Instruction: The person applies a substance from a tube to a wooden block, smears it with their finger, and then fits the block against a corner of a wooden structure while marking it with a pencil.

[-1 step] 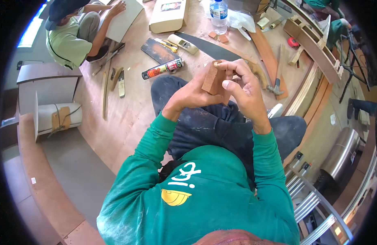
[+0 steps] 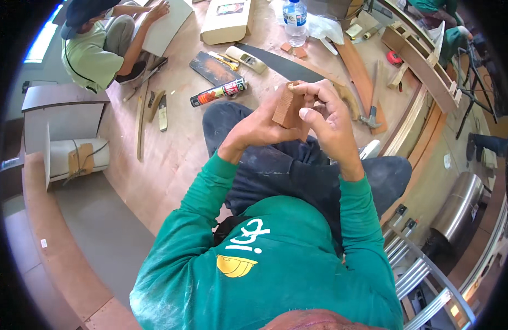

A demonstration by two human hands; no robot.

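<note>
I hold a small reddish-brown wooden block (image 2: 286,110) with a ridged face above my lap, with my left hand (image 2: 262,124) wrapped round it. My right hand (image 2: 328,118) has its curled fingers at the top and right side of the block, the index fingertip touching its upper end. Just beyond lie a spray-style can (image 2: 215,93), a dark stained board (image 2: 212,69), a pale hand plane (image 2: 245,59) and a long saw blade (image 2: 278,66). A hammer (image 2: 369,120) rests to the right.
A co-worker (image 2: 94,60) crouches at upper left. A water bottle (image 2: 294,25), cardboard box (image 2: 226,30), red tape measure (image 2: 394,58) and wooden frame (image 2: 416,71) are farther out. Metal rungs (image 2: 419,275) and a steel cylinder (image 2: 460,203) stand right; a curved panel (image 2: 58,231) lies left.
</note>
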